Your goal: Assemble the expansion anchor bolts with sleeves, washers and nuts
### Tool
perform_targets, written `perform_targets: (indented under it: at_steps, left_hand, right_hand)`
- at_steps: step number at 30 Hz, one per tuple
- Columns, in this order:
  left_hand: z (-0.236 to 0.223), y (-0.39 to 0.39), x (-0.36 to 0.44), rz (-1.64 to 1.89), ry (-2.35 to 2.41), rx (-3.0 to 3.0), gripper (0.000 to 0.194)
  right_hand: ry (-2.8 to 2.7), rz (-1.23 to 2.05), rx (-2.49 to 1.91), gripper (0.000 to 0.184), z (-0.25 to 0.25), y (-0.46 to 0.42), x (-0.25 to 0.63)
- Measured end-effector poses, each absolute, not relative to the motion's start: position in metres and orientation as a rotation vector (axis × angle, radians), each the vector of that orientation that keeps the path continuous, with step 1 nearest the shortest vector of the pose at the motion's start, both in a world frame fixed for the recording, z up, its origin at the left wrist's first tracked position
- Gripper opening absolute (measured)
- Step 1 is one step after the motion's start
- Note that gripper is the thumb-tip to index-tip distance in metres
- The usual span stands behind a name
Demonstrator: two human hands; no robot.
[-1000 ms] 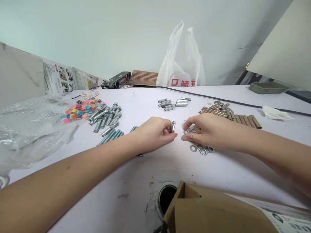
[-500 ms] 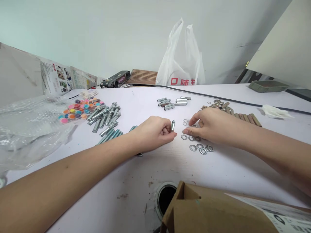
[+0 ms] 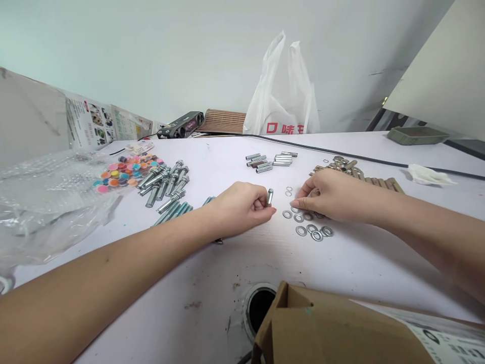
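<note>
The left hand was clenched around a short metal bolt, its end poking up past the thumb; the right hand rested fingertips-down on the flat washers scattered on the white table, pinching at one, though I could not tell whether it was lifted; sliding a single washer clear of its neighbours seemed the neat way.

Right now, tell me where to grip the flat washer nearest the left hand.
Take the washer by its outer rim, coming from above. It lies flat on the table, too thin for a side grip; probably tip one edge up with a fingertip, then pinch across it.
</note>
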State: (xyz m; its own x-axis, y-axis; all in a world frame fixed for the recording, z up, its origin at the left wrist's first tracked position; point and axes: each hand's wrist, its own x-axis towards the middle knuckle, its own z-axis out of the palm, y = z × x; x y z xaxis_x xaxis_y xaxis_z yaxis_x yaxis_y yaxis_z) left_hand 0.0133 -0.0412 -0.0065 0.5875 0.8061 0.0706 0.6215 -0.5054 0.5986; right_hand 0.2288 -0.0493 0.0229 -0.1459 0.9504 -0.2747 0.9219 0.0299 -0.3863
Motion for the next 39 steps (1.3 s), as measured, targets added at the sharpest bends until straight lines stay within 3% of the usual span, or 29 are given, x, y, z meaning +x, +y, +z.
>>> perform_targets:
  at_steps: [7, 15, 23, 34, 39]
  left_hand:
    - [-0.007, -0.041, 0.014, 0.459, 1.126, 2.284, 0.023]
    - [-0.006, -0.042, 0.014, 0.461, 1.126, 2.277, 0.023]
    - [-0.005, -0.042, 0.012, 0.454, 1.109, 2.299, 0.023]
    - [-0.006, -0.043, 0.014, 0.473, 1.113, 2.307, 0.024]
    - [-0.007, -0.044, 0.015, 0.475, 1.081, 2.317, 0.022]
  right_hand:
    - [-2.291, 0.687, -1.983, 0.033, 0.03, -0.048, 0.235]
    - [-2.226, 0.969, -1.91, 0.025, 0.03, -0.056, 0.226]
    - [-2.445, 0.557, -1.83, 0.026, 0.017, -0.06, 0.233]
    - [-2.074, 1.012, -1.718, 0.033, 0.054, -0.067, 0.221]
    - [-1.915, 1.152, -1.572, 0.041, 0.045, -0.065, 0.214]
